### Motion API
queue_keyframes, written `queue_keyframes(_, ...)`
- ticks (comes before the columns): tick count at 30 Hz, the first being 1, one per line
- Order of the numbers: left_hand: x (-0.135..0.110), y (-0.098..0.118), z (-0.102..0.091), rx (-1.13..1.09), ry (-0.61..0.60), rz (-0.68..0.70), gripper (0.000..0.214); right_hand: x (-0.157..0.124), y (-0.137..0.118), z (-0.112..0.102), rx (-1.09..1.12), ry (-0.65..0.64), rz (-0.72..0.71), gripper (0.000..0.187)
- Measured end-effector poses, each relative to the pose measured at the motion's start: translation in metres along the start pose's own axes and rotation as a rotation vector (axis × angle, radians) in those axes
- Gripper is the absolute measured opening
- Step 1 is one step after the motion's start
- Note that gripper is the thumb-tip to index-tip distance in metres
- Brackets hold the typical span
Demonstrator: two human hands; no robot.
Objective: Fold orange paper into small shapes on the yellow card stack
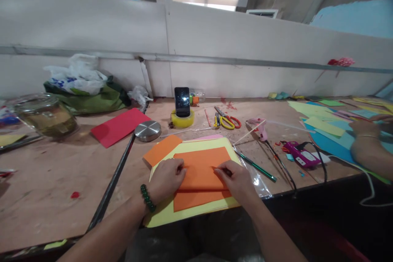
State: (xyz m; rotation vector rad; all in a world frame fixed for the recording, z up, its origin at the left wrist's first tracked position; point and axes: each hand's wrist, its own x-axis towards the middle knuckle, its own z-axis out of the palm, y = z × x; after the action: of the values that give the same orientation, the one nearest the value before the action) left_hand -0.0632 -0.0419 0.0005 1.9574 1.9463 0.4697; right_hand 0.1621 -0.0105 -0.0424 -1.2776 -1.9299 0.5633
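Note:
An orange sheet of paper (pixel 199 168) lies in front of me, over a stack of pale yellow paper (pixel 162 217). Across its lower part runs a dark line; I cannot tell whether that is a fold or a second sheet beneath. My left hand (pixel 169 175), with a green bead bracelet (pixel 147 197) at the wrist, has curled fingers closed on the sheet's left edge. At the right edge, my right hand (pixel 235 178) pinches the paper between thumb and fingers. Another orange piece (pixel 162 150) pokes out behind my left hand.
Right of the stack lie a green craft knife (pixel 258 167), a pink glue gun (pixel 259 128), a purple corded tool (pixel 301 154) and yellow-handled scissors (pixel 226 122). A phone (pixel 182 102) stands in a tape roll (pixel 183 120). A metal lid (pixel 147 130) and red paper (pixel 119 127) are left; another person's hand (pixel 368 139) is far right.

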Motion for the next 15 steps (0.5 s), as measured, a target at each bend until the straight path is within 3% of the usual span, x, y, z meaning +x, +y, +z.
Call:
queue_keyframes(6,-0.0003,0.0037,-0.0044,0.142,-0.052,0.025,0.013,0.0017,-0.0015,0.0005,-0.142,-0.049,-0.099,0.018)
queue_keyframes(8,-0.0009,0.0018,-0.0035,0.161,-0.023,0.055,0.002,0.0019,-0.0023,0.0000,-0.148,-0.056,-0.102,0.018)
queue_keyframes(9,-0.0008,0.0005,-0.0024,0.173,0.014,0.088,0.010,0.0020,-0.0028,-0.0002,-0.149,-0.058,-0.101,0.018)
queue_keyframes(12,0.0028,-0.0037,0.0006,0.192,0.052,0.340,0.025,0.0020,-0.0041,-0.0006,-0.154,-0.058,-0.101,0.019)
queue_keyframes(15,0.0090,-0.0044,-0.0040,0.160,-0.176,0.624,0.036,0.0024,-0.0050,-0.0004,-0.159,-0.059,-0.103,0.018)
